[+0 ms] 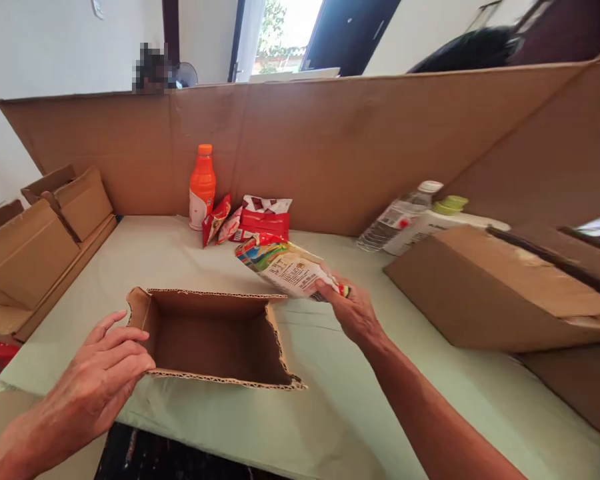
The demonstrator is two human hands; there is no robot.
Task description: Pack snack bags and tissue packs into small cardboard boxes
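An uncovered cardboard box point(210, 380) with rough-cut rims stands on the table in front of me, its inside bare. My left hand point(105, 370) grips its near left corner, several fingers curled over the rim. To the right of the box, my right hand point(350, 303) pinches one end of a colourful snack packet point(293, 270), thumb on top. That packet tilts above the table behind the box's far right corner, printed back facing up. Behind it are a red-and-white packet point(265, 217), two small red packets point(217, 220) and an orange bottle point(203, 187).
A cardboard wall point(330, 147) runs along the table's back. On the right lean a clear plastic bottle point(397, 217) and a white bottle with a green cap point(450, 205), behind a large cardboard box point(490, 287). More cardboard boxes point(35, 247) line the left edge. Someone's head shows beyond the wall.
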